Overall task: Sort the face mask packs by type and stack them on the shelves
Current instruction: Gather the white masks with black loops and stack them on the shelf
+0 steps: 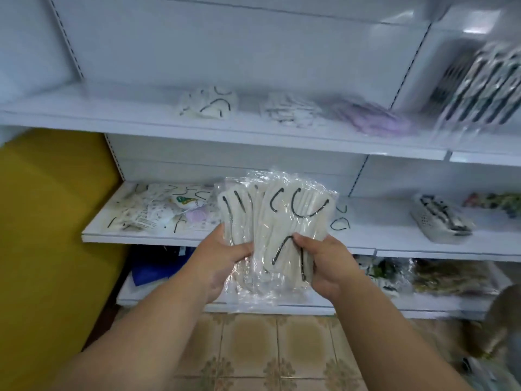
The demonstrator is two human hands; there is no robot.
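Both hands hold a bundle of cream face mask packs with black ear loops, in clear plastic, in front of the middle shelf. My left hand grips the bundle's left side and my right hand its lower right. A mixed heap of mask packs lies on the left of the middle shelf. On the upper shelf sit a cream pile, a white pile and a purple pile.
A black-and-white patterned pile fills the upper shelf's far right, blurred. A white perforated pack and floral packs lie on the middle right. Blue bags and more packs occupy the bottom shelf. A yellow panel stands left; tiled floor below.
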